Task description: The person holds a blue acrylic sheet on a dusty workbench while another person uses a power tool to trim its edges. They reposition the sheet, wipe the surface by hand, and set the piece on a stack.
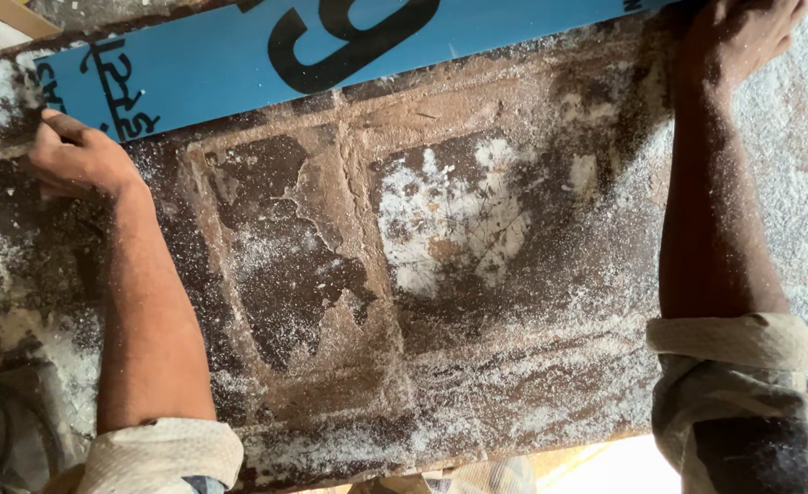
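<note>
A long blue board (230, 59) with black printing lies tilted across the top of the view, on a worn brown work surface (459, 366) dusted with white shavings. My left hand (76, 155) grips the board's left end at its lower corner, fingers curled on the edge. My right hand (733, 37) presses down at the board's right end near the top right corner; how its fingers hold the board is partly cut off by the frame. Both forearms are bare, with dusty sleeves rolled up to the elbows.
The work surface has cracked, peeling patches (285, 265) and a pale scratched spot (450, 220). White dust lies thick on the right side (807, 201). A dark cable or hose (1, 430) shows at the lower left.
</note>
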